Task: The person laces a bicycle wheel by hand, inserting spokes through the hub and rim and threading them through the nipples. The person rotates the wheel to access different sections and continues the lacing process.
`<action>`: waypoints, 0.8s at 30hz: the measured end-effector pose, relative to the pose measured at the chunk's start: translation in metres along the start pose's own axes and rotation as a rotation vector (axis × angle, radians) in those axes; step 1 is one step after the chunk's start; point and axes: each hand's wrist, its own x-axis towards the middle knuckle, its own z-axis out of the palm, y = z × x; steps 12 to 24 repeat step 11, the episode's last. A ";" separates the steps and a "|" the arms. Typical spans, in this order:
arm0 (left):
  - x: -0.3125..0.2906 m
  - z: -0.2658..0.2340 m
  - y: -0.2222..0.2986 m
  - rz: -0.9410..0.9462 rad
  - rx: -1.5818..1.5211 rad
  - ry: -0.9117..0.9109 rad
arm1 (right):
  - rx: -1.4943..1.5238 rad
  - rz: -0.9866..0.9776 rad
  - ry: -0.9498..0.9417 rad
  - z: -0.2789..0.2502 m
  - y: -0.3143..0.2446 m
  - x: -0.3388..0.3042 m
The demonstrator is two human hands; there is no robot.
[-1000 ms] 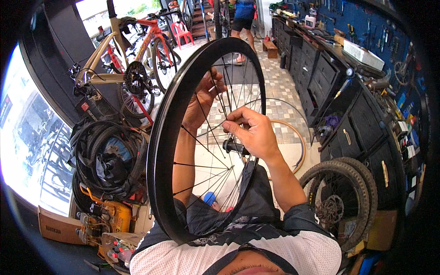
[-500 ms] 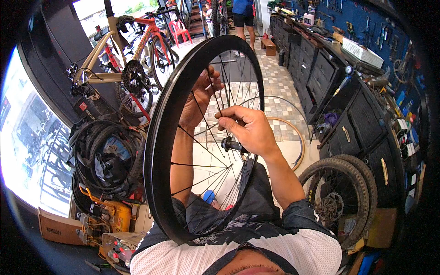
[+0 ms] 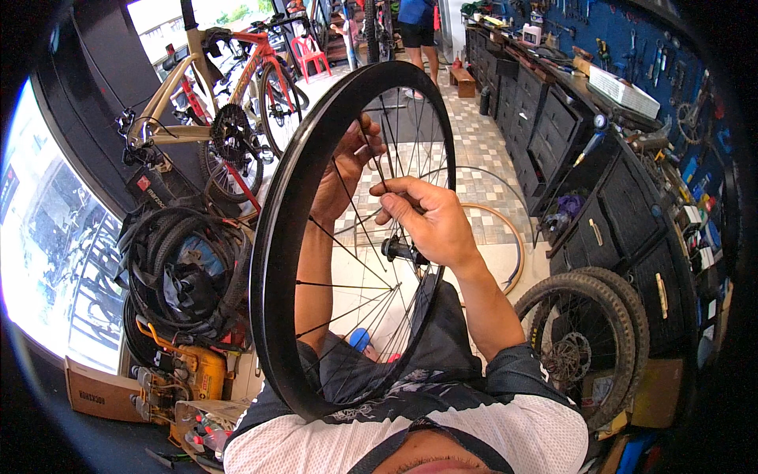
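A black deep-rimmed bicycle wheel (image 3: 272,237) without a tyre stands tilted in front of my body, its lower rim against my shirt. Thin black spokes run to the black hub (image 3: 401,251). My right hand (image 3: 430,221) pinches one spoke (image 3: 378,163) between thumb and forefinger, just above the hub. Farther up that spoke, near the rim, the fingers of my left hand (image 3: 341,174) are curled around it. That forearm passes behind the near part of the rim. The spoke's end at the left fingers is hidden.
Bicycles, a beige frame (image 3: 162,136) and bundled tyres (image 3: 181,261) crowd the left. Two knobby-tyred wheels (image 3: 588,332) lean at the lower right beside black drawers (image 3: 616,205). A loose tan-edged tyre (image 3: 517,253) lies on the floor. Another person (image 3: 418,31) stands at the back.
My left fingers have closed in slightly around the spoke. The right hand's pinch has shifted a little, and the spoke's held part sits slightly farther right. The wheel has barely moved.
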 end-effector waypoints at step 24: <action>0.003 0.011 0.005 -0.031 0.280 -0.050 | -0.504 0.078 0.209 -0.015 0.035 0.001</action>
